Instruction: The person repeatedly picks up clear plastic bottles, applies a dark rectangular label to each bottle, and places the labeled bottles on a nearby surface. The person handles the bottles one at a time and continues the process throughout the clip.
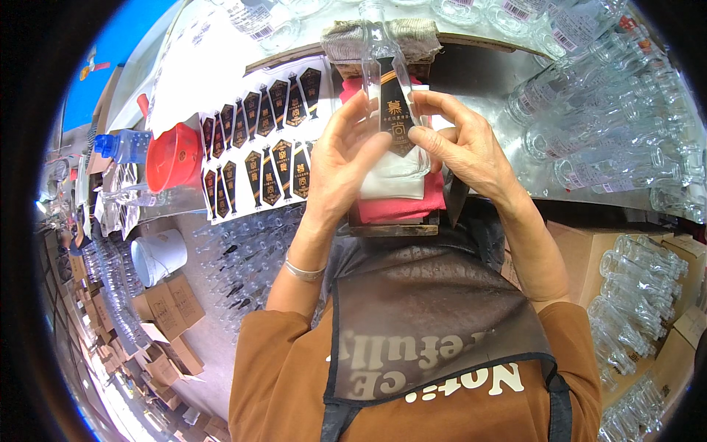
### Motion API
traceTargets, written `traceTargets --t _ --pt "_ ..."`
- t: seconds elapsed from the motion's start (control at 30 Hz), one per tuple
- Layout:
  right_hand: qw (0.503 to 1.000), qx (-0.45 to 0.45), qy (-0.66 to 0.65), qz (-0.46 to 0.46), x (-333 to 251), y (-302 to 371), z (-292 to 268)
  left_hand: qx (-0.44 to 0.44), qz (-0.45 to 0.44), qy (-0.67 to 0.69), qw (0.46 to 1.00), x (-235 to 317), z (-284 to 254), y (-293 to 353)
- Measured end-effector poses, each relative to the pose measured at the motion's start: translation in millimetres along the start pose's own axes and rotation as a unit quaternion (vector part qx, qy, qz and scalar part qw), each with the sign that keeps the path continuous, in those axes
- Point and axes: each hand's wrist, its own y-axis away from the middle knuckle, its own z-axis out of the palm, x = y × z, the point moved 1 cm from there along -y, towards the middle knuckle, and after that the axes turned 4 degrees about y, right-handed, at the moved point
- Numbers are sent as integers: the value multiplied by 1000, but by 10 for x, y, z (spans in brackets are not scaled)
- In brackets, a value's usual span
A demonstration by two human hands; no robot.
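Observation:
A clear glass bottle (377,50) lies on its back in front of me, its neck pointing away over a rolled grey cloth (344,43). On its upper face is a black tie-shaped label (396,103) with gold print and an orange stripe. My left hand (340,151) curves round the bottle's left side, its thumb over the glass by the label. From the other side my right hand (471,151) grips the bottle, thumb and fingers at the label's right edge. Beneath the bottle are a white cloth (390,188) and a pink cloth (401,209) on a small stand.
Left of the bottle lies a white sheet (259,130) of similar black labels, beside a red bowl (174,159) and a blue-capped container (131,148). Labelled bottles (604,140) crowd the table's right. Bottles (247,247) stand at lower left, near a white bucket (160,256). A carton (574,247) sits lower right.

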Motion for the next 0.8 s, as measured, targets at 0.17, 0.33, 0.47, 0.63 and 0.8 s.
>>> traceTargets --t 0.17,0.33,0.47,0.63,0.8 --pt "1000 0 -2 -3 32 -4 1 4 -6 10 1000 -14 -2 1" --pt "1000 2 -10 -2 47 -5 -8 8 -9 11 1000 -23 1 -4" --pt "1000 16 -8 -6 37 -3 -12 10 -7 5 1000 -34 3 -2" --pt "961 98 -233 114 242 -64 -146 3 16 -7 1000 -60 -7 5" --pt "896 233 -363 109 751 -25 -233 9 12 -37 999 -10 43 -14"
